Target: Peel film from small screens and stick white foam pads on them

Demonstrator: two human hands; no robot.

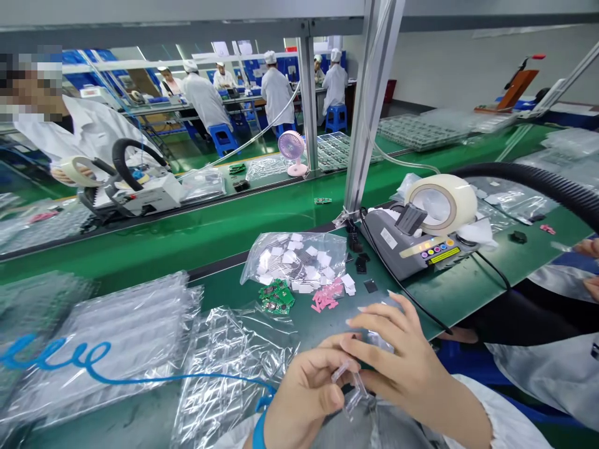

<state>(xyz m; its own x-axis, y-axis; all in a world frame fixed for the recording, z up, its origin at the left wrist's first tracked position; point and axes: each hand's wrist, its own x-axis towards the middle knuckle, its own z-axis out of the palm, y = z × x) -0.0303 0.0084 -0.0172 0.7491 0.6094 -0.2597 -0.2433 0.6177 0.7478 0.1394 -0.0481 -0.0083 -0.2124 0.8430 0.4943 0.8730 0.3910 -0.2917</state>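
Close to my body, my left hand [306, 383] pinches a small clear plastic piece [358, 394] between thumb and fingers. My right hand [405, 358] meets it from the other side, with forefinger and thumb closed at the piece and the other fingers stretched out. Part of the piece is hidden behind the fingers. Beyond my hands lie pink strips [327, 294], green circuit boards [277, 297] and a clear bag [262, 252] of white square pieces. A small black square [370, 285] lies near my right fingertips. A blue band with a coiled cord [187, 377] circles my left wrist.
Clear plastic trays [126, 337] are stacked at left, with another clear tray [213, 374] beside my left hand. A grey tape dispenser [397, 246] carrying a tape roll [461, 202] stands at right. A metal post [367, 112] rises ahead. A co-worker's sleeve [552, 374] is at right; another person works across the green conveyor [224, 231].
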